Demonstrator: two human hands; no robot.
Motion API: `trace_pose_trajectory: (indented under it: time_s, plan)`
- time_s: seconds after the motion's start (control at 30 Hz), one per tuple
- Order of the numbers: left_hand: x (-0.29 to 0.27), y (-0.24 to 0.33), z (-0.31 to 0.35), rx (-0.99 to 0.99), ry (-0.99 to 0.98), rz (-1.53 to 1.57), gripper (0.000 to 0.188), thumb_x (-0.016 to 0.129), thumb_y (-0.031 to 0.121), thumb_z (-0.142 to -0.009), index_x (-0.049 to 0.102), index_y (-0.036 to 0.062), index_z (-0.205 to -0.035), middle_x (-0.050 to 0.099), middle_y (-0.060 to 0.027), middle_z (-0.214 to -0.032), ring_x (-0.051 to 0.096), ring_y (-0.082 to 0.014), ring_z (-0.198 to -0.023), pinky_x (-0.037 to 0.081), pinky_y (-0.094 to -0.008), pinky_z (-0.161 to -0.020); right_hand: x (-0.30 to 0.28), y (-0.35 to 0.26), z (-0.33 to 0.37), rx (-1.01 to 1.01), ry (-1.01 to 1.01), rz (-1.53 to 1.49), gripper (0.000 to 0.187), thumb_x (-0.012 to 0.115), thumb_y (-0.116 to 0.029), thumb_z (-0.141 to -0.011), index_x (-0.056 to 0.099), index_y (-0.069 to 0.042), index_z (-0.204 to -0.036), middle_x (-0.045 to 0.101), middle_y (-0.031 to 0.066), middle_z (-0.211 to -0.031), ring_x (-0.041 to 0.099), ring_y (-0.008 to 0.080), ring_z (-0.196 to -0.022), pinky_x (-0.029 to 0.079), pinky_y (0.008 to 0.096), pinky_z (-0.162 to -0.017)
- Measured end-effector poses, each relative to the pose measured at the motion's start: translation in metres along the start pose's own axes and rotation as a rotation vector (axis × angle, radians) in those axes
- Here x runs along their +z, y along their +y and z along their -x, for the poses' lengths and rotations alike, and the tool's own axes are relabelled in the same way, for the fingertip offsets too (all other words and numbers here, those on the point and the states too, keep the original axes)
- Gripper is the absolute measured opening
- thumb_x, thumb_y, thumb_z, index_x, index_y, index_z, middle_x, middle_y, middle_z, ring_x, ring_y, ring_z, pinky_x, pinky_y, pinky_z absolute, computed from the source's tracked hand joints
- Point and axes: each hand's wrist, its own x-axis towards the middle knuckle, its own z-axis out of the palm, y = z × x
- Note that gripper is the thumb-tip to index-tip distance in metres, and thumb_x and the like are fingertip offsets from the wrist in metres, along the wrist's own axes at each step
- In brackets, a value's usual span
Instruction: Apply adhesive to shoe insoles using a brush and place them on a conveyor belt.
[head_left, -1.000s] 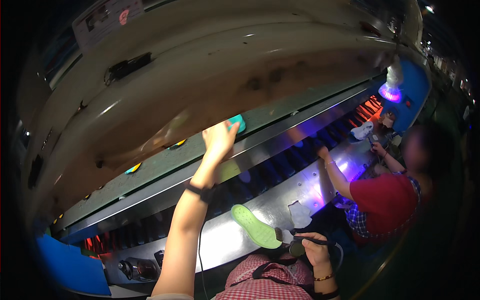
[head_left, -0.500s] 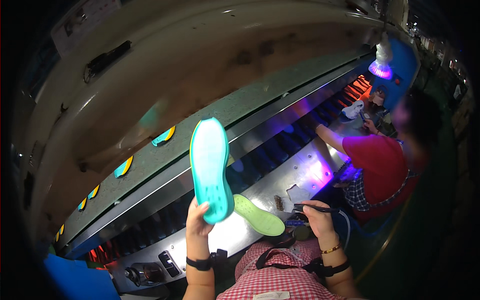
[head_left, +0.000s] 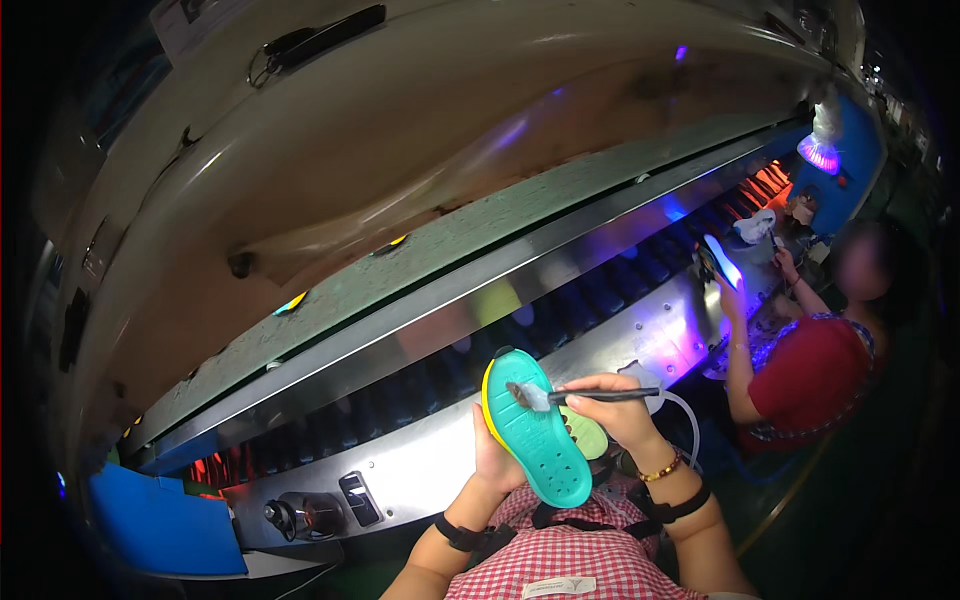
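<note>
My left hand [head_left: 496, 455] grips a teal shoe sole [head_left: 540, 430] with a yellow edge along its left side, tilted up with its inner face toward me. In my right hand [head_left: 612, 410] is a brush [head_left: 605, 396] with a black handle and a tube at its end. Its bristles touch the upper part of the sole's inner face. Behind the teal sole, partly hidden by it and my right hand, a light green sole [head_left: 588, 437] rests on the metal ledge [head_left: 420, 492].
Beyond the ledge runs a dark roller line [head_left: 400, 395]; past it, a green conveyor belt [head_left: 480, 232] carries several soles under a curved hood. A co-worker in red [head_left: 800, 370] holds a sole at the right, beneath a purple lamp [head_left: 820, 152]. A blue machine housing [head_left: 165, 525] stands left.
The teal sole has come down and right, closer to me. My right hand has brought the brush up onto it. The co-worker has raised a sole.
</note>
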Motion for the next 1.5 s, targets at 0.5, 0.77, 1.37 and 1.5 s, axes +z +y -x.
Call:
trace_pose_trajectory:
  time_s: [0.5,0.77,1.37,1.5]
  plan:
    - [-0.012,0.033,0.022,0.213,0.317,-0.122,0.076,0.020,0.068,-0.081,0.048,0.0070,-0.116,0.058,-0.0141,-0.102,0.056,-0.0283,-0.092,0.044,-0.0417,-0.085,0.018,-0.021,0.031,-0.230,-0.627,0.544,0.020,0.066,-0.008,-0.069,0.064,0.000,-0.087,0.064,0.0118,-0.082,0.063,0.0200,-0.075,0.049,0.0288,-0.068]
    - [0.021,0.018,0.007,0.195,0.104,0.169,0.075,0.022,0.066,-0.081,0.042,0.0071,-0.122,0.053,-0.0141,-0.113,0.055,-0.0283,-0.098,0.044,-0.0423,-0.086,0.041,-0.033,0.003,-0.385,-0.439,0.404,0.018,0.065,0.001,-0.071,0.064,0.001,-0.090,0.063,0.0132,-0.089,0.062,0.0192,-0.082,0.048,0.0288,-0.073]
    - [0.035,0.057,0.013,0.605,0.110,-0.230,0.089,0.016,0.076,-0.073,0.048,0.0029,-0.112,0.054,-0.0208,-0.092,0.055,-0.0318,-0.077,0.044,-0.0442,-0.074,0.033,-0.038,0.016,-0.467,-0.616,0.434,0.020,0.066,0.002,-0.068,0.063,-0.001,-0.088,0.064,0.0112,-0.090,0.061,0.0231,-0.087,0.047,0.0324,-0.080]
    - [0.045,0.066,0.014,0.610,0.079,-0.213,0.087,0.016,0.075,-0.074,0.047,0.0047,-0.113,0.054,-0.0209,-0.094,0.054,-0.0308,-0.078,0.044,-0.0440,-0.075,0.020,-0.033,0.017,-0.370,-0.567,0.297,0.020,0.066,0.003,-0.069,0.063,0.000,-0.089,0.064,0.0114,-0.090,0.061,0.0219,-0.088,0.048,0.0317,-0.078]
